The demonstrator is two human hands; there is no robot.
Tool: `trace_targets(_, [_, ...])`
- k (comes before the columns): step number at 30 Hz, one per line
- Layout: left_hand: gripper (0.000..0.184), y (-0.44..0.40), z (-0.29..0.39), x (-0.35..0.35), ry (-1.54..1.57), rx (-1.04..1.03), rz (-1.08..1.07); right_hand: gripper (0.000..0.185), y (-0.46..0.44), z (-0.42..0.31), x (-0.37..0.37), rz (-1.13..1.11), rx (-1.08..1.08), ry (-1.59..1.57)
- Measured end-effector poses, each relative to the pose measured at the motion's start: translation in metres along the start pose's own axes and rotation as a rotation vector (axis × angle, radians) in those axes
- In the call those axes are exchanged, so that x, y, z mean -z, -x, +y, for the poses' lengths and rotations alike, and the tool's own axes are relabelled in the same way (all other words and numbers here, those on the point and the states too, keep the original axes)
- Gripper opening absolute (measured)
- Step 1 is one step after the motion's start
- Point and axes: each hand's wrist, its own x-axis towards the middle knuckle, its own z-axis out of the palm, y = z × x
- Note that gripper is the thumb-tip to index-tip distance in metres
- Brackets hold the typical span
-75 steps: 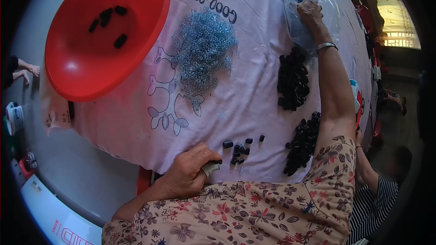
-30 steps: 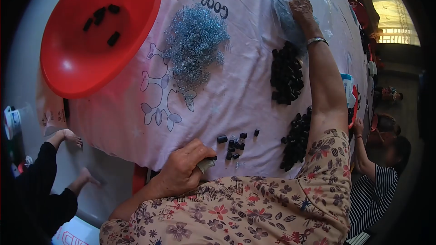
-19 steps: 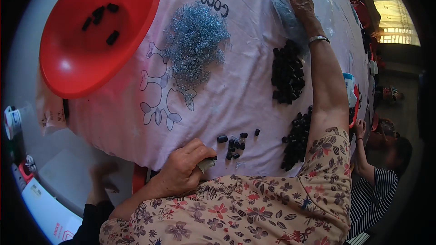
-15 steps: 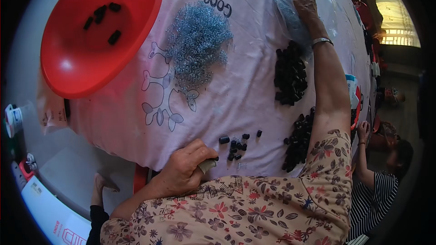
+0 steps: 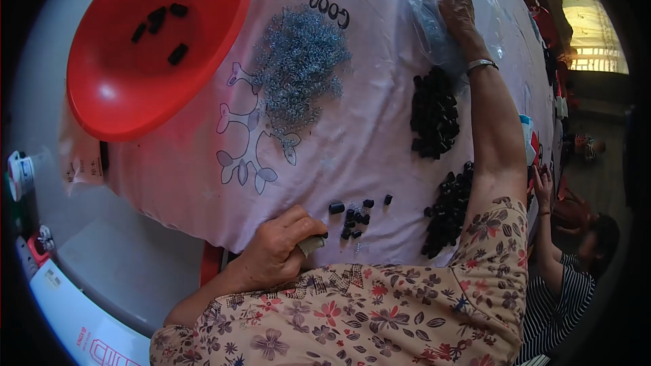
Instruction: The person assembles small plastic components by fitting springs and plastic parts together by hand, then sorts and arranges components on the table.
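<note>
My left hand (image 5: 279, 247) is closed at the near edge of the cloth. The end of a small black part (image 5: 323, 235) shows at its fingertips, and a grey-tan strip (image 5: 311, 245) sits by the thumb. At the far right, my right hand (image 5: 458, 19) reaches into a clear plastic bag (image 5: 426, 27); its fingers are hidden there. Below the bag lies a heap of short black cylinders (image 5: 434, 115), with a second black heap (image 5: 449, 207) beside my right forearm. Several loose black pieces (image 5: 352, 220) and a few tiny springs lie right of my left hand.
A big pile of small metal springs (image 5: 298, 68) covers the middle of the pink cloth (image 5: 366, 142). To its left, a tilted red basin (image 5: 149, 95) holds several black cylinders (image 5: 178, 54). Another person in a striped top (image 5: 559, 305) sits at the right edge.
Both my hands stay nearly where they were; the view has shifted slightly. A person's foot at lower left has gone from view. The other person's hand at right has risen a little.
</note>
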Motion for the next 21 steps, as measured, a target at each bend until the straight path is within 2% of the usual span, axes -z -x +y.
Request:
trace_targets(3, [0.036, 0.0, 0.003, 0.002, -0.01, 0.032, -0.021, 0.031, 0.004, -0.004, 0.017, -0.076, -0.006, 0.121])
trace_targets(6, [0.034, 0.001, 0.001, -0.001, -0.06, -0.005, 0.006, 0.025, 0.011, 0.006, 0.032, -0.077, -0.033, 0.175])
trace_targets(8, [0.035, 0.0, 0.002, -0.003, -0.051, -0.019, 0.018, 0.018, 0.017, 0.033, 0.027, 0.051, 0.139, 0.157])
trace_targets(9, [0.035, 0.0, 0.002, -0.004, -0.056, -0.029, 0.016, 0.018, 0.023, 0.032, 0.034, 0.057, 0.132, 0.163])
trace_targets(11, [0.037, 0.001, 0.001, -0.006, -0.043, -0.001, 0.014, 0.017, 0.037, 0.027, 0.045, 0.047, -0.248, -0.936])
trace_targets(12, [0.037, 0.001, 0.001, -0.006, -0.042, -0.007, 0.01, 0.017, 0.041, 0.02, 0.054, 0.049, -0.251, -0.93])
trace_targets(14, [0.038, 0.002, 0.001, -0.008, -0.069, -0.012, 0.028, 0.024, 0.046, 0.006, 0.072, -0.133, -0.578, -1.268])
trace_targets(15, [0.038, 0.002, 0.0, -0.009, -0.071, -0.018, 0.029, 0.029, 0.048, 0.003, 0.068, -0.03, -0.416, -1.201])
trace_targets(18, [0.037, 0.003, 0.0, -0.01, -0.113, -0.059, 0.038, 0.031, 0.053, 0.005, 0.072, -0.08, -0.497, -1.3])
trace_targets(21, [0.037, 0.003, -0.002, -0.013, -0.146, -0.069, 0.041, 0.031, 0.063, 0.008, 0.083, -0.067, -0.477, -1.372])
